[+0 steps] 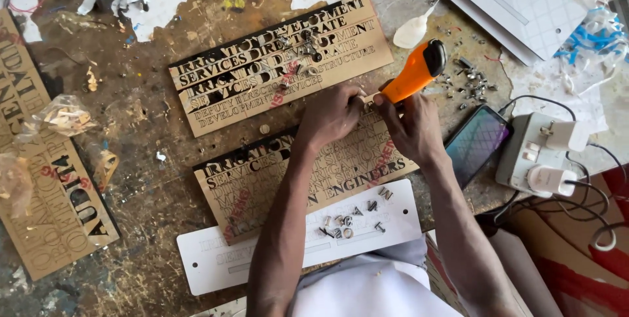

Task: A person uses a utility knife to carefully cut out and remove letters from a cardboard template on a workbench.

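Orange plastic formed the handle of the utility knife [415, 73] that the right hand [411, 127] gripped low on its body, fingers clenched around it, with the tip pressed down at the upper edge of the near lettered panel [262, 183]. That tool looked light and rigid, best held close to the blade end for control. The left hand [331, 115] was curled with its fingertips pinching a very small piece beside the knife tip; what it pinched was too small to tell. Thin and stiff, the gold-and-black panel lay flat on the scarred workbench [151, 179], and its cut letters seemed fragile, likely to snap if pried from a narrow stroke. Loose cut letters [347, 222] rested on a white plate [288, 251] just below. A phone [477, 143] lay near the right wrist.
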